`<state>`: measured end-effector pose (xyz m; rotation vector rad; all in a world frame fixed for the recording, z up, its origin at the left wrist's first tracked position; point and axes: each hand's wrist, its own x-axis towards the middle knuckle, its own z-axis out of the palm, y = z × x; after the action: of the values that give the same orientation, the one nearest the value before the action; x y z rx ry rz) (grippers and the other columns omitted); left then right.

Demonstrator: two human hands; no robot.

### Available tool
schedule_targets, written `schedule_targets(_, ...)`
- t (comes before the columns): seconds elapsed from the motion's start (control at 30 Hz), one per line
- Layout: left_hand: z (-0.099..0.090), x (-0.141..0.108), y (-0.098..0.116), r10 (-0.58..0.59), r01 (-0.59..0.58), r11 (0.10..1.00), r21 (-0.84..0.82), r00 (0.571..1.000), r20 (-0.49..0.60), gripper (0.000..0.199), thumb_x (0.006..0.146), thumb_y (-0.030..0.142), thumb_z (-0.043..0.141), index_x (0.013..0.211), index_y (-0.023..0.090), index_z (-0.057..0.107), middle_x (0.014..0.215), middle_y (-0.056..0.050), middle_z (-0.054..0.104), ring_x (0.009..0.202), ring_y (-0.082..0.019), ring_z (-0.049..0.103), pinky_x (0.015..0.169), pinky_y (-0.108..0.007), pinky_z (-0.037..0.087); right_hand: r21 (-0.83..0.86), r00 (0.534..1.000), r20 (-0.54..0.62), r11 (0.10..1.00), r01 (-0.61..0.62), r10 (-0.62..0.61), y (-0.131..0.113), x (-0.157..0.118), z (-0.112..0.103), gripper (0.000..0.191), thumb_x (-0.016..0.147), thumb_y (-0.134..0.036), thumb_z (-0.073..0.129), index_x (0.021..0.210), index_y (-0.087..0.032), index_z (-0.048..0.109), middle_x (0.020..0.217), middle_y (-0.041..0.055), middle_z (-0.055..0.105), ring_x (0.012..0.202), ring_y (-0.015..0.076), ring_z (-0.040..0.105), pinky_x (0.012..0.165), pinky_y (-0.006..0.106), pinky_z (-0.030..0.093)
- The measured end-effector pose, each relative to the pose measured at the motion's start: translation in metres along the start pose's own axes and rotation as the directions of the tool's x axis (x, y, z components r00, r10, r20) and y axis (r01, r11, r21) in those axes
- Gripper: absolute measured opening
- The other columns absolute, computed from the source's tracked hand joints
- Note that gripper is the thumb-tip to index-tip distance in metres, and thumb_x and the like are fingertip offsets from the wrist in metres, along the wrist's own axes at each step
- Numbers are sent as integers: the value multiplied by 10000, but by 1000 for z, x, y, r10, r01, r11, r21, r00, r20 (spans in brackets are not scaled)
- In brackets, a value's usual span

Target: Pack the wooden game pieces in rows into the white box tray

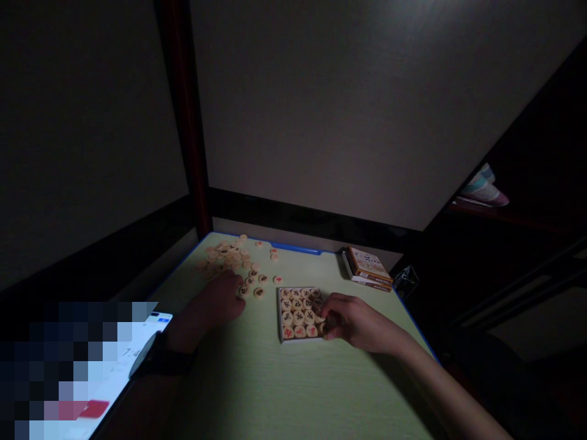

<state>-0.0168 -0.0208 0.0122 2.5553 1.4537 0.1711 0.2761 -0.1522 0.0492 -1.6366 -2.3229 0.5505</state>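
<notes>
Round wooden Chinese chess pieces (pixel 233 260) lie in a loose heap at the far left of the table. My left hand (pixel 222 299) is at the near edge of this heap, fingers curled, with one black-marked piece (pixel 243 291) between thumb and forefinger. In front of me is a shallow open box (pixel 280 318) with rows of pieces lying face up, black-marked ones behind and red-marked ones in the near row. My right hand (pixel 351 321) is at the box's right side, its fingers pinched on a piece (pixel 323 328) that they partly cover.
Stacked boxes (pixel 369 266) with printed characters sit at the back right of the green table (pixel 275 391). A lit screen (pixel 114 366) is at the lower left, beside my watch (pixel 160 354). Walls stand behind and to the left.
</notes>
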Motion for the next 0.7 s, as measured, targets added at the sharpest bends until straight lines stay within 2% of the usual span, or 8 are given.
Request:
schedule_targets(0.13, -2, 0, 2, -17, 17, 1000, -19, 1000, 14, 301, 733, 122, 554, 993, 108, 704, 1103, -166, 682, 1053, -283, 642, 958, -366, 480, -8, 999, 30, 1000, -10, 10, 4, 1, -2, 215, 737, -180, 820, 927, -176, 721, 843, 25, 656, 731, 157, 595, 654, 239, 425)
schedule_targets(0.4, -5, -1, 4, -14, 14, 1000, -6, 1000, 0, 270, 731, 133, 552, 951, 115, 708, 1059, -161, 694, 1043, -294, 643, 951, -388, 484, 60, 1000, 16, 998, 5, -6, 13, 2, -2, 186, 784, -230, 781, 953, -160, 748, 778, 23, 675, 673, 141, 605, 620, 239, 441)
schedule_targets(0.6, -2, -3, 3, -16, 16, 999, -32, 1000, -9, 353, 706, 128, 563, 1033, 107, 695, 1107, -166, 681, 1066, -285, 636, 968, -385, 477, 87, 999, -42, 996, -12, 15, 15, -3, -16, 229, 871, -380, 691, 930, -163, 734, 706, 13, 651, 605, 133, 563, 560, 246, 434)
schedule_targets(0.7, -2, -5, 4, -2, 2, 998, -63, 1000, -5, 357, 699, 112, 561, 1033, 123, 687, 1122, -151, 680, 1082, -276, 624, 983, -384, 470, 69, 999, -38, 997, 25, -23, 9, 2, -22, 244, 915, -381, 629, 912, -162, 737, 741, 39, 686, 631, 147, 592, 587, 257, 453)
